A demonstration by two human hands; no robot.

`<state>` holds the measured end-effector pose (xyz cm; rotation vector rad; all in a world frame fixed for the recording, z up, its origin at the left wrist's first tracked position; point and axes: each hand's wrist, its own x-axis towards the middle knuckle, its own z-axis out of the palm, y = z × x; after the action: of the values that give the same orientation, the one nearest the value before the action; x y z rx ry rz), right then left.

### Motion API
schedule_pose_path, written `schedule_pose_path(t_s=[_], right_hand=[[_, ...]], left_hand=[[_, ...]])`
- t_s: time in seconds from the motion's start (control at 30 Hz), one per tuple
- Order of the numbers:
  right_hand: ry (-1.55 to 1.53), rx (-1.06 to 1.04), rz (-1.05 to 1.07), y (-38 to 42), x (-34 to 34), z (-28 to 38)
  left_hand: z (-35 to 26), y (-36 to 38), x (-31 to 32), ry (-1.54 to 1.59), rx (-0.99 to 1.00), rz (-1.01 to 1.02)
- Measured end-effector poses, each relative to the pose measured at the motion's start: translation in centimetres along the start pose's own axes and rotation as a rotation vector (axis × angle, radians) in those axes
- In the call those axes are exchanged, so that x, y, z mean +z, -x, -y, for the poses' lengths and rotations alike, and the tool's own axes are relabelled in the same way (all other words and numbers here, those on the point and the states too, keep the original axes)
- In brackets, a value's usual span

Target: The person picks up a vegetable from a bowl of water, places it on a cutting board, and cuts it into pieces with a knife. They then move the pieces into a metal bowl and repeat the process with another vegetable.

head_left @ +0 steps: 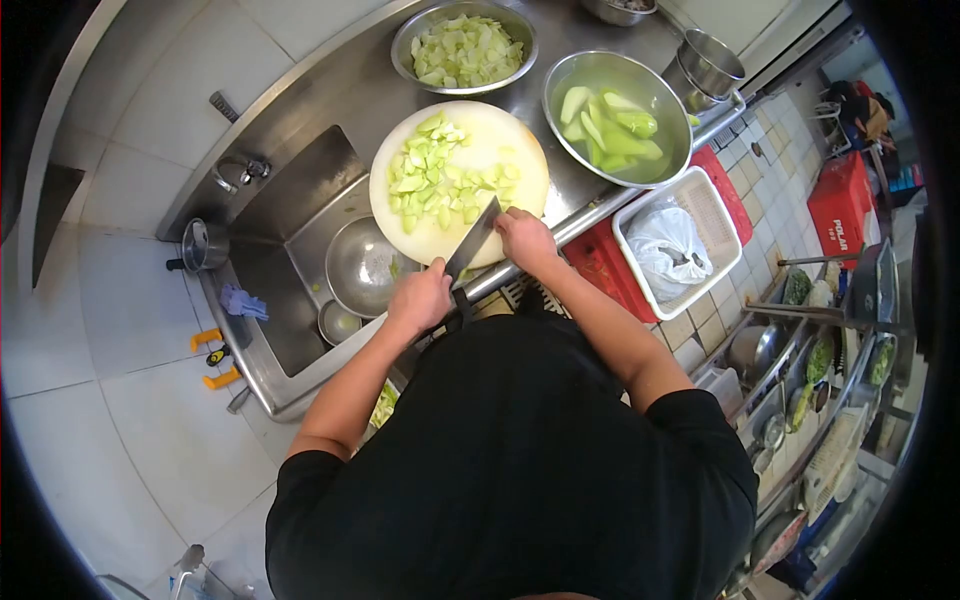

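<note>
My left hand (421, 298) is closed round the handle of a cleaver (474, 238), its blade slanting over the near part of a round white cutting board (515, 150). Beside the blade's far end, my right hand (527, 240) has curled fingers close against the blade; whatever they hold is hidden. Cut pale green vegetable pieces (425, 175) are spread over the board's left and middle. To the right, a metal bowl (672, 92) holds larger peeled pale green pieces (612, 125) in liquid. Behind the board, another metal bowl (398, 50) is full of cut pieces (468, 50).
On the left is a steel sink (290, 330) with a metal bowl (365, 265) at its board side and a tap (240, 175) behind. A white basket (718, 215) with a plastic bag (670, 250) sits right of the counter. Shelves of kitchenware stand at far right.
</note>
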<state>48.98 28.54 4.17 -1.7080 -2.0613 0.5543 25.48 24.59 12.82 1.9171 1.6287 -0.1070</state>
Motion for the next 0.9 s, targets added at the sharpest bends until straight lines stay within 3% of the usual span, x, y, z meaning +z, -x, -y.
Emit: schedule_pose_path(t_s=[0.23, 0.33, 0.43, 0.53, 0.63, 0.77, 0.8, 0.9], right_hand=[[-0.045, -0.145, -0.083, -2.3, 2.0, -0.8], [-0.158, -0.024, -0.035, -3.8, 1.7, 0.8], [-0.252, -0.09, -0.141, -3.6, -0.5, 3.2], [-0.247, -0.071, -0.058, -3.7, -1.7, 3.2], [-0.066, -0.086, -0.307, -2.3, -2.6, 2.6], [0.179, 0.215, -0.096, -0.2, -1.6, 0.4], [0.254, 0.257, 0.055, -0.3, -1.0, 0.1], [0.33, 0.329, 0.216, -2.6, -0.1, 1.8]], left_hand=[[2.7, -3.1, -0.8, 0.12, 0.0, -0.064], [2.7, -3.6, -3.3, 0.153, -0.036, -0.125], [3.6, -3.4, -4.5, 0.196, -0.013, -0.228], [3.8, -2.2, -4.4, 0.234, -0.01, -0.286], [4.0, -0.5, -4.5, 0.262, -0.016, -0.321], [5.0, 2.2, -3.0, 0.363, -0.029, -0.348], [5.3, 2.5, -2.5, 0.39, -0.04, -0.352], [6.4, 2.9, -0.9, 0.456, 0.018, -0.432]])
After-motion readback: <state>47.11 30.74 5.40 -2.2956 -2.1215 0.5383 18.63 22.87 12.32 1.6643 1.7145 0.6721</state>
